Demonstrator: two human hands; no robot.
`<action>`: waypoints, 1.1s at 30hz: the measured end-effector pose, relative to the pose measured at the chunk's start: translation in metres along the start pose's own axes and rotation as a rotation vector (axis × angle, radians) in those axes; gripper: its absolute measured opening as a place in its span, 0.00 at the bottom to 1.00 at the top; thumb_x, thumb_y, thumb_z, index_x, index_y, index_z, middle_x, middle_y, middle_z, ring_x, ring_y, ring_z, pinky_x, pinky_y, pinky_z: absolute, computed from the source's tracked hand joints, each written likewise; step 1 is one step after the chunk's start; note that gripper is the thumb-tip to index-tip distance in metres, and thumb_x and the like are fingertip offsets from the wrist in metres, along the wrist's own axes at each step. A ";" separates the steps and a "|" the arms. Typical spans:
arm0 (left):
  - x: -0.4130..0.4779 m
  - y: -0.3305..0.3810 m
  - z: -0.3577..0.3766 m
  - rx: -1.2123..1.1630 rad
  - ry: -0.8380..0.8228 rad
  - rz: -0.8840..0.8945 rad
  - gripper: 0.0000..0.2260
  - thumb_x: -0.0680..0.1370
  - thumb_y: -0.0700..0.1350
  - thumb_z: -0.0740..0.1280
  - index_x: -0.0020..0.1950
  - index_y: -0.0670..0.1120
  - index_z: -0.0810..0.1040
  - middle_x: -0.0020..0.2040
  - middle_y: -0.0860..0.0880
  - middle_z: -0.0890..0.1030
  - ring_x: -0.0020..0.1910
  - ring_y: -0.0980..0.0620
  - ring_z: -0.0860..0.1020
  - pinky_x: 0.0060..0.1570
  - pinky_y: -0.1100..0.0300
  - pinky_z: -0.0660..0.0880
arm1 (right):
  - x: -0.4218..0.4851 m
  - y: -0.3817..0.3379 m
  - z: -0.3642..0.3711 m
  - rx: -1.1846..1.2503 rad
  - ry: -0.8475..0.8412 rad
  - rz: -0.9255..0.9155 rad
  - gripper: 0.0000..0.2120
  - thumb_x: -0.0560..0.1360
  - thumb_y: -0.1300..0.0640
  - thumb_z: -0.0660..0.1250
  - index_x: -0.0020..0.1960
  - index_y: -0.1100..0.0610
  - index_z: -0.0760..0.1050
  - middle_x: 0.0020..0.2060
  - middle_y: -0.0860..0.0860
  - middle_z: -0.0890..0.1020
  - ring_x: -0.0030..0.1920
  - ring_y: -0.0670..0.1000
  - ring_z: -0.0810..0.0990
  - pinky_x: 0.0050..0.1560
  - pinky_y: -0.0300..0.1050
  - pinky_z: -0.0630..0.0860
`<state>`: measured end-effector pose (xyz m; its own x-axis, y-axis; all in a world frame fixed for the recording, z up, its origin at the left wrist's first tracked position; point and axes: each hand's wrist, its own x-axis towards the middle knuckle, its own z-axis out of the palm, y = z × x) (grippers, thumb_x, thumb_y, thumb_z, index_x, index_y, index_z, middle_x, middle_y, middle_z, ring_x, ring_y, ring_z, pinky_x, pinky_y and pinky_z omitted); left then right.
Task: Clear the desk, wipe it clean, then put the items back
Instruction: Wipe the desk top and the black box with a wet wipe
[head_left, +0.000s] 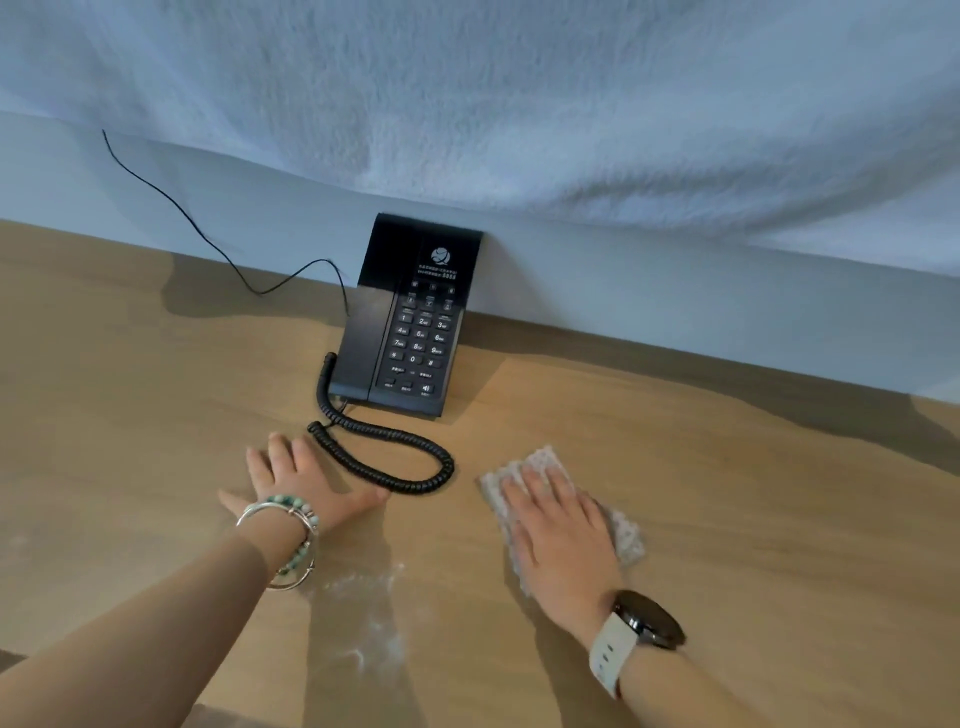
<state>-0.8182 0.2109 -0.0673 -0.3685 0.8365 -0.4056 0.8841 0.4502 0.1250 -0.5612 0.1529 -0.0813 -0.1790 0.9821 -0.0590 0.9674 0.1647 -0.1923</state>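
Note:
A black desk phone (410, 322) stands at the back of the wooden desk (753, 519), against the wall. Its coiled cord (384, 452) loops forward across the desk. My left hand (298, 478) lies flat on the wood with straight fingers, just left of the cord loop, thumb near the coil. My right hand (561, 530) presses flat on a pale patterned cloth (621, 535) to the right of the cord. A whitish smear (374, 623) marks the wood between my forearms.
A thin black cable (171, 202) runs from the phone up the white wall at the left. White fabric (519, 104) hangs over the wall above the desk. The desk's front edge (249, 717) shows at the bottom left.

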 end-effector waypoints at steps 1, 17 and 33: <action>0.007 0.001 -0.001 -0.025 -0.017 -0.003 0.56 0.62 0.74 0.65 0.77 0.46 0.43 0.77 0.49 0.42 0.75 0.43 0.39 0.69 0.33 0.49 | 0.000 -0.001 0.000 0.005 -0.027 -0.114 0.22 0.75 0.50 0.53 0.67 0.46 0.70 0.65 0.45 0.75 0.64 0.51 0.75 0.59 0.50 0.74; 0.029 0.005 0.002 -0.094 -0.083 -0.031 0.62 0.55 0.75 0.67 0.76 0.48 0.39 0.76 0.50 0.36 0.74 0.42 0.34 0.70 0.35 0.48 | 0.056 0.020 -0.019 0.016 0.029 -0.348 0.25 0.75 0.50 0.47 0.72 0.45 0.60 0.71 0.45 0.66 0.70 0.50 0.67 0.65 0.55 0.68; 0.019 0.014 -0.003 -0.071 -0.070 -0.061 0.57 0.62 0.72 0.67 0.76 0.49 0.38 0.76 0.52 0.37 0.75 0.44 0.36 0.68 0.31 0.46 | 0.122 0.004 -0.018 0.106 -0.065 -0.248 0.22 0.81 0.58 0.52 0.74 0.50 0.59 0.76 0.48 0.56 0.76 0.51 0.49 0.74 0.53 0.45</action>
<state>-0.8140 0.2343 -0.0708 -0.3982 0.7841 -0.4761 0.8370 0.5230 0.1613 -0.5757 0.2751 -0.0715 -0.4223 0.9045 -0.0594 0.8691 0.3854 -0.3102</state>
